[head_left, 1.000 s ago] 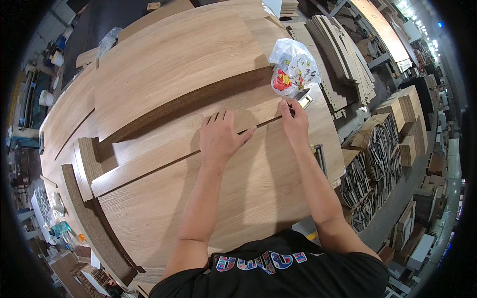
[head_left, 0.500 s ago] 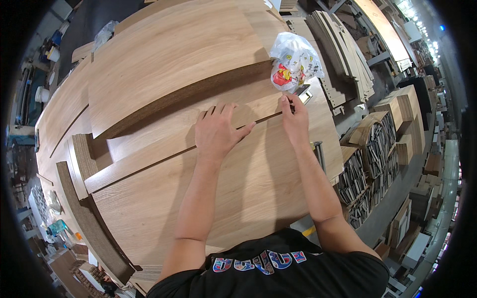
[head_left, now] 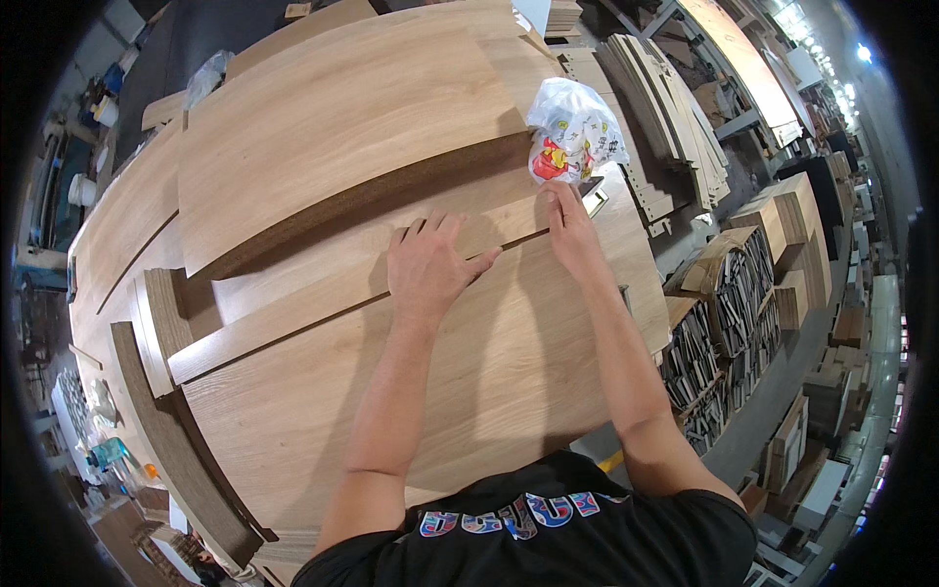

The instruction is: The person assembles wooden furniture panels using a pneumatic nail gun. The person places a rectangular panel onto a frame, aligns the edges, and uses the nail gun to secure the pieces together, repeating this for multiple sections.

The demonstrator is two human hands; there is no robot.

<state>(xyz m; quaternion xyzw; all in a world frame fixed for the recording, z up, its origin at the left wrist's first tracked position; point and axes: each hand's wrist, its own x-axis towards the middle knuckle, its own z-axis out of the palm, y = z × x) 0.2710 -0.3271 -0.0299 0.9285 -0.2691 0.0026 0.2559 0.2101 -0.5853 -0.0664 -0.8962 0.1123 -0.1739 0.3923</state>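
Observation:
A long narrow wood-grain strip (head_left: 274,325) lies across a large wood-grain board (head_left: 469,367), running from lower left to upper right. My left hand (head_left: 426,262) rests on the strip's middle, fingers stretched over it and thumb out to the right. At the strip's right end my right hand (head_left: 572,233) pinches it with thumb and fingertips. The very end is hidden behind those fingers. Just beyond them sits a white plastic bag (head_left: 577,127) with coloured prints, and a small metallic-looking piece (head_left: 594,200) shows beneath it.
A thick stack of boards (head_left: 342,117) rises behind the strip. Short block-like panels (head_left: 166,308) and a long dark-edged piece (head_left: 181,440) border the left. On the right stand leaning panels (head_left: 646,108) and bundles of thin strips (head_left: 748,279).
My right hand has shifted slightly left and stays at the strip's end. The left hand keeps its place on the strip. The view has moved a little.

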